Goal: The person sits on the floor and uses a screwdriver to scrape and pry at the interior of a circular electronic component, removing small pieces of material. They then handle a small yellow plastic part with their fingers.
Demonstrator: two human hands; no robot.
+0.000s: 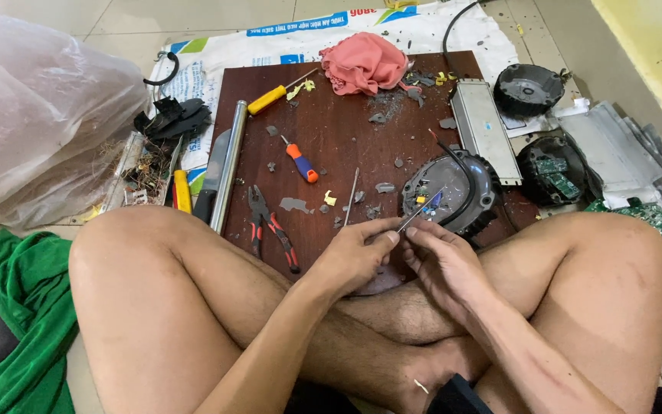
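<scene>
Red-handled pliers point(272, 228) lay on the brown board point(331, 138), left of the hands. The left hand point(354, 257) and right hand point(442, 261) both pinched a thin metal strip point(417, 215) just above the lap, beside the round grey housing point(453, 192)

The board point(331, 138) is dark brown. At twelve o'clock a pink cloth point(362, 61); at eleven a yellow-handled screwdriver point(270, 98). Centre, a small orange-and-blue screwdriver point(300, 162). At seven, red-and-black pliers point(273, 228); a green garment point(21, 307) further out at eight.
</scene>
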